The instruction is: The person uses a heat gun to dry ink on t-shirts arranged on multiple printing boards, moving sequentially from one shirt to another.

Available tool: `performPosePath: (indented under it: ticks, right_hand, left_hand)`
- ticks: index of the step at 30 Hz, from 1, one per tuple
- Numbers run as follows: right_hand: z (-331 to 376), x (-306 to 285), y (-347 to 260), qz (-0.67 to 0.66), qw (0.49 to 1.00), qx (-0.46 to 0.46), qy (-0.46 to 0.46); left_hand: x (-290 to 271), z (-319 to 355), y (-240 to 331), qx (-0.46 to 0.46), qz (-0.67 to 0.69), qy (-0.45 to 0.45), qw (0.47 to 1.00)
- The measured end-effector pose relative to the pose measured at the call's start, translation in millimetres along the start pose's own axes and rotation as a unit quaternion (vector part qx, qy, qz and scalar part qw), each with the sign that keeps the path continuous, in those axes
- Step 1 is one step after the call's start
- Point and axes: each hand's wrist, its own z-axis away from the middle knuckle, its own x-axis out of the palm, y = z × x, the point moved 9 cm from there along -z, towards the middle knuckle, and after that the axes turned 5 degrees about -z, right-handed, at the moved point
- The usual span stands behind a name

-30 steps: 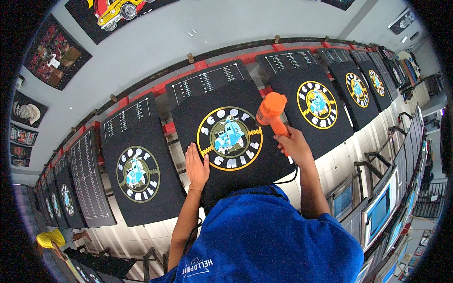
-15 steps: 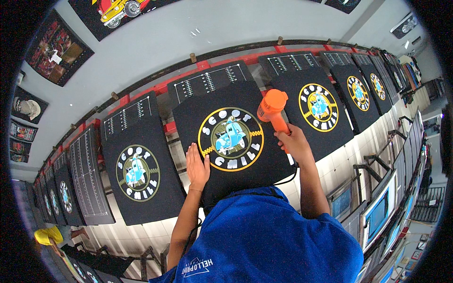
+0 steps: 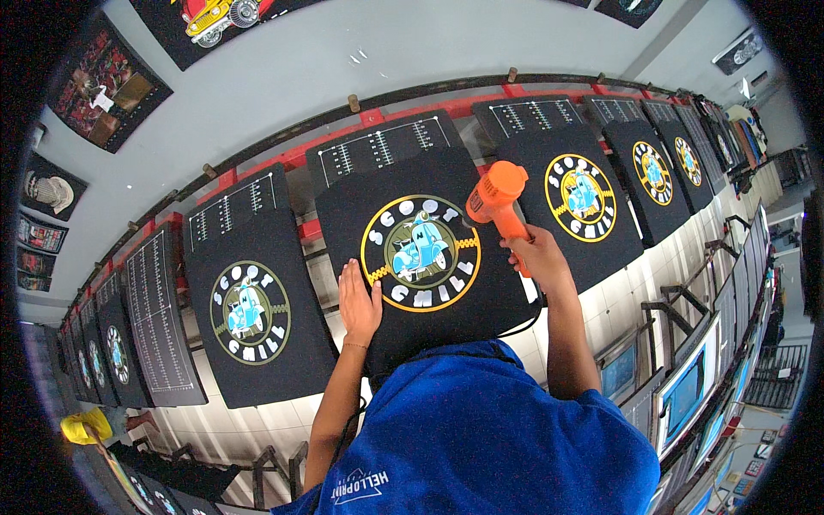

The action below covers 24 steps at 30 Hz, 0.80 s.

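My right hand (image 3: 542, 257) is wrapped round the handle of an orange hair dryer (image 3: 500, 186). The dryer is held above the right edge of a round scooter print (image 3: 419, 249), its nozzle pointing down and left. That print, in white, light blue and yellow, is on a black T-shirt (image 3: 343, 219) stretched over a flat board. My left hand (image 3: 359, 300) lies flat on the same shirt, just left of the print, fingers stretched upward. A dark cord runs from the dryer's lower end past the shirt's right side.
Similar printed black shirts lie on boards to the left (image 3: 249, 309) and right (image 3: 582, 197), along a red and black rail (image 3: 352, 105). Framed screens (image 3: 687, 390) stand in a rack at the lower right. A person in yellow (image 3: 86, 425) is at the lower left.
The dryer's head has tilted very slightly, and my right hand has barely shifted. My left hand stays in place on the shirt. The person at the lower left has moved a little.
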Motion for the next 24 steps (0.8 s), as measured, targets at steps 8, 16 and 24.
performPosePath:
  ticks: [8,16,24]
  right_hand:
    - [-6.0,2.2,-3.3,0.004,1.0,-0.004,0.004]
    - [-8.3,10.6,-11.1,0.023,1.0,-0.014,0.004]
    - [-14.8,12.9,-10.3,0.015,1.0,-0.017,0.0]
  left_hand:
    - [-0.2,-0.4,-0.2,0.004,-0.001,0.0,1.0]
    - [-3.2,-0.3,0.9,0.006,0.001,-0.001,1.0]
    - [-4.1,-0.2,2.0,0.003,0.007,0.0,1.0]
